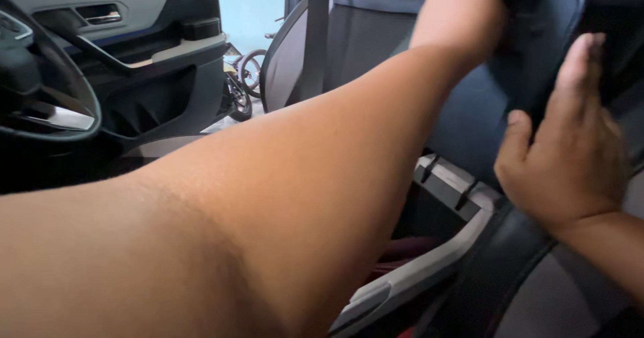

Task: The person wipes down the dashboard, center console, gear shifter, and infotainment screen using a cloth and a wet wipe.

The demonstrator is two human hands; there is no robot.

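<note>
— Across the whole view, what takes up the most room?

— The left arm, reaching from the lower left up to the top edge, where the left hand meets the rim of a dark seat back. Its fingers are out of sight, so I cannot tell whether it grips.

— And behind it?

— The open door with its handle, and the steering wheel at the left edge. Through the gap between the door and the far seat a bicycle stands outside (only its wheels show).

— The other hand?

— The right hand lies flat, fingers straight and together, pressed against the seat back's right side, well apart from the left. Below it a grey console runs along the seat's edge, leaving a narrow dark gap.
</note>
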